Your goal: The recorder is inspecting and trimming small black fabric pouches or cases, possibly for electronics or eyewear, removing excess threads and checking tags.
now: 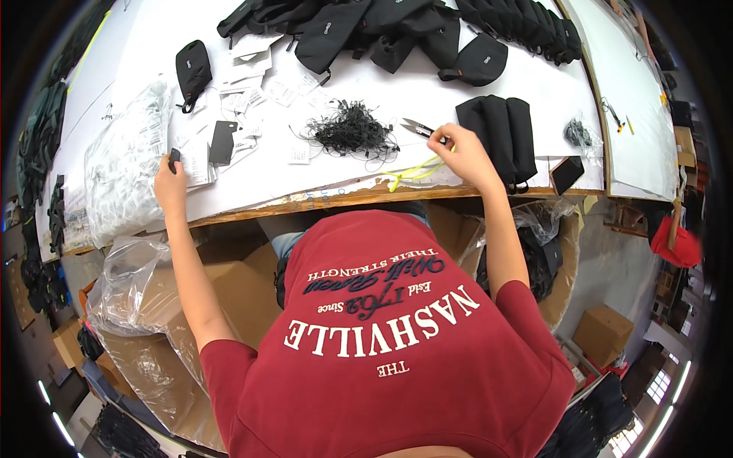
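Landmark: a tangled heap of black cords (pixel 350 131) on the white table (pixel 416 95).
Left hand: the left hand (pixel 169 182) is well to the left of the heap, at the table's near edge, fingers curled around a small black piece (pixel 175 159); what that piece is, I cannot tell.
Right hand: the right hand (pixel 463 155) is to the right of the heap, its fingertips pinched on the handle end of the snips (pixel 421 130).
Snips: just right of the heap, blades pointing toward it.
Yellow band: a yellow band (pixel 412 174) hangs by the right hand, to the right of the heap and nearer the person.
Tags: white tags (pixel 256 65) are scattered left of the heap and beyond it; a black card (pixel 223 143) lies among those on the left.
Plastic bag: a full clear bag (pixel 126 164), far left of the heap.
Pouches: black pouches (pixel 374 30) are piled beyond the heap; two padded black ones (pixel 498 137) lie to its right, past the snips.
Dark rectangle: a flat dark slab (pixel 566 175), far right of the heap.
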A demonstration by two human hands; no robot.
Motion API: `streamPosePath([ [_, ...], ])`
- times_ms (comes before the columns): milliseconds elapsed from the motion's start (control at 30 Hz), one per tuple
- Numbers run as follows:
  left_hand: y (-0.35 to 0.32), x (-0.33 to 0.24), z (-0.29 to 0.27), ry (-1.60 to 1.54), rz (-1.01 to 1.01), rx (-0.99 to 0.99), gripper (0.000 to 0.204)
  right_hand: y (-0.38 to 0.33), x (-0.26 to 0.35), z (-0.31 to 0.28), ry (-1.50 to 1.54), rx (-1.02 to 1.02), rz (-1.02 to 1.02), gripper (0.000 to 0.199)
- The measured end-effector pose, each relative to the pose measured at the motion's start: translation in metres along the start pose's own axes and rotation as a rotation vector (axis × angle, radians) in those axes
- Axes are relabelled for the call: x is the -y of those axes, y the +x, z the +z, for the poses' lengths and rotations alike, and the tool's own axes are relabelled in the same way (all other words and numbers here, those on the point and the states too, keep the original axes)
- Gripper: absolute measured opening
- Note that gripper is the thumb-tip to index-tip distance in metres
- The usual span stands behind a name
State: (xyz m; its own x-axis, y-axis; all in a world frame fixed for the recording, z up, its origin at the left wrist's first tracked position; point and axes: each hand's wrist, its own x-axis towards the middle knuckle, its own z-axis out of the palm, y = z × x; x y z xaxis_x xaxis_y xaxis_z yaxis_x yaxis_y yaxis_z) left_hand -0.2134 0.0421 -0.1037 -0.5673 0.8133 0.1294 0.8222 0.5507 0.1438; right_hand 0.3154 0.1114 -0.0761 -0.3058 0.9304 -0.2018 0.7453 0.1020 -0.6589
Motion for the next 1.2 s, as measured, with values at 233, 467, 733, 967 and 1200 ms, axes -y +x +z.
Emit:
streamPosePath([
  [233, -0.004, -0.033, -0.009, -0.433, 0.096, -0.250, 0.034, -0.002, 0.036, -0.015, 0.871, 0.041, 0.054, 0.011],
  [467, -0.088, -0.188, -0.042, -1.573, 0.317, 0.823, 0.034, -0.004, 0.088, -0.010, 0.331, -0.044, -0.121, 0.014],
  [733, -0.086, -0.254, -0.004, -1.664, 0.421, 1.045, 0.024, 0.001, 0.104, -0.007, 0.386, -0.185, -0.162, 0.014],
  [967, -0.071, -0.233, 0.008, -1.694, 0.297, 0.916, 0.024, 0.001, 0.067, 0.004, 0.532, -0.151, -0.045, 0.014],
  [1200, -0.088, -0.235, -0.008, -1.675, 0.367, 1.052, 0.027, -0.005, 0.067, 0.021, 0.672, 0.024, -0.028, 0.015],
])
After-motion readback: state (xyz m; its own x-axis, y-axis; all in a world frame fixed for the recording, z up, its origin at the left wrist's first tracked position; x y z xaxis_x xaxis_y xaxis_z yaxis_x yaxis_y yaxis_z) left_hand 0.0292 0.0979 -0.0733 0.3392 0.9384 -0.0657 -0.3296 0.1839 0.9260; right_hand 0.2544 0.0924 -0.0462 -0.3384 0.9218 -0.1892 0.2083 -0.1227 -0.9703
